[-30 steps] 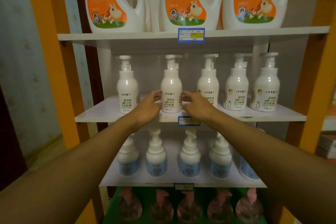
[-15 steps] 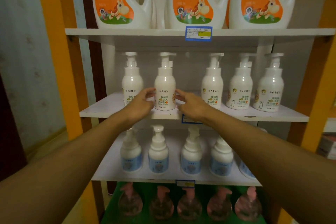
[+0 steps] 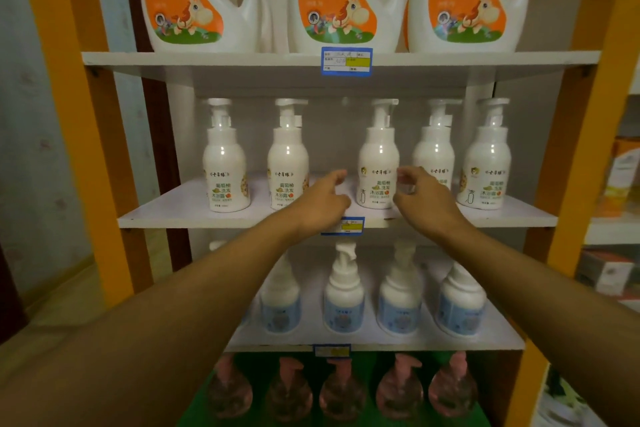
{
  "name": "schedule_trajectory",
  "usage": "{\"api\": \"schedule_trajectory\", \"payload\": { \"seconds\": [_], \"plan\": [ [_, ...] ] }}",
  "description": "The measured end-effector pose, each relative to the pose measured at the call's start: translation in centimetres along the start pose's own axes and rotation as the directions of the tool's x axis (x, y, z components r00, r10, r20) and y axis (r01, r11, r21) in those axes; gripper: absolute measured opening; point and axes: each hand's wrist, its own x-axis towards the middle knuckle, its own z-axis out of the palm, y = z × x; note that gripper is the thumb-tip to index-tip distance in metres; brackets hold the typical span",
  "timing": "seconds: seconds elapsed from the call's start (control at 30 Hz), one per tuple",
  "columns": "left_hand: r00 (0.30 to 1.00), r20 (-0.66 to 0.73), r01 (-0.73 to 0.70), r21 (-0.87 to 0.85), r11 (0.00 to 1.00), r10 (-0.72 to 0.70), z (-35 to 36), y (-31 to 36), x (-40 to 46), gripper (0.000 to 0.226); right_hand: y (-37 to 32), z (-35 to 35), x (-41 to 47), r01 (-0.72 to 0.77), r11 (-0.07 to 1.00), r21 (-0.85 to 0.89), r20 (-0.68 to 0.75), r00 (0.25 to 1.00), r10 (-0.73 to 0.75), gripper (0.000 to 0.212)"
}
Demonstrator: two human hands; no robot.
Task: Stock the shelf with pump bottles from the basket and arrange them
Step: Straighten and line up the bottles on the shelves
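Observation:
Several white pump bottles stand in a row on the middle shelf (image 3: 187,210). My two hands flank the middle pump bottle (image 3: 378,158). My left hand (image 3: 323,206) sits just left of it with fingers apart, a small gap between them and the bottle. My right hand (image 3: 424,204) is on its right side; the blurred fingertips reach the bottle's edge and partly cover the fourth bottle (image 3: 434,152). The second bottle (image 3: 288,163) stands free, close to the first bottle (image 3: 224,166). A wider gap lies between the second and middle bottles. No basket is in view.
Big white and orange detergent jugs (image 3: 341,0) fill the top shelf. Blue-labelled pump bottles (image 3: 344,302) stand on the shelf below, and pink-capped bottles (image 3: 343,392) on the green bottom level. Orange uprights (image 3: 585,149) frame the unit. Price tags (image 3: 346,61) hang on shelf edges.
Both hands slid the second bottle to the left, let go of it, and moved right to either side of the middle bottle. The camera has come closer to the shelf.

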Motion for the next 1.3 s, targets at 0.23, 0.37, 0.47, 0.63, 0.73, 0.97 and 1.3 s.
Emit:
{"api": "schedule_trajectory", "payload": {
  "seconds": [0.23,0.37,0.47,0.63,0.73,0.97,1.3],
  "plan": [
    [0.997,0.050,0.057,0.050,0.997,-0.059,1.2,0.6,1.6,0.049,0.3,0.0,1.6,-0.050,0.997,0.055,0.130,0.991,0.042,0.049],
    [0.998,0.010,0.054,0.006,0.999,-0.054,0.2,0.6,1.4,0.040,0.3,0.5,1.6,-0.005,0.998,0.067,0.140,0.990,-0.004,0.056],
    [0.997,-0.035,0.073,-0.033,0.997,-0.074,-0.5,-0.5,1.1,0.041,0.3,1.0,1.6,0.020,0.996,0.086,0.146,0.989,-0.033,0.055],
    [0.996,-0.053,0.063,-0.054,0.997,-0.066,-0.8,-1.2,0.7,0.042,0.4,1.3,1.6,0.054,0.994,0.096,0.175,0.982,-0.070,0.059],
    [0.994,-0.053,0.087,-0.076,0.993,-0.091,-1.0,-1.5,0.8,0.042,0.6,1.3,1.5,0.066,0.993,0.093,0.168,0.982,-0.081,0.059],
    [0.990,-0.068,0.117,-0.067,0.991,-0.122,-1.3,-1.6,0.4,0.044,0.8,1.4,1.1,0.101,0.992,0.079,0.180,0.977,-0.114,0.059],
    [0.983,-0.086,-0.160,-0.007,0.987,0.159,3.9,4.3,0.8,0.041,5.0,-5.6,0.7,-0.061,0.986,0.155,-0.190,0.978,0.090,0.039]
  ]
}}
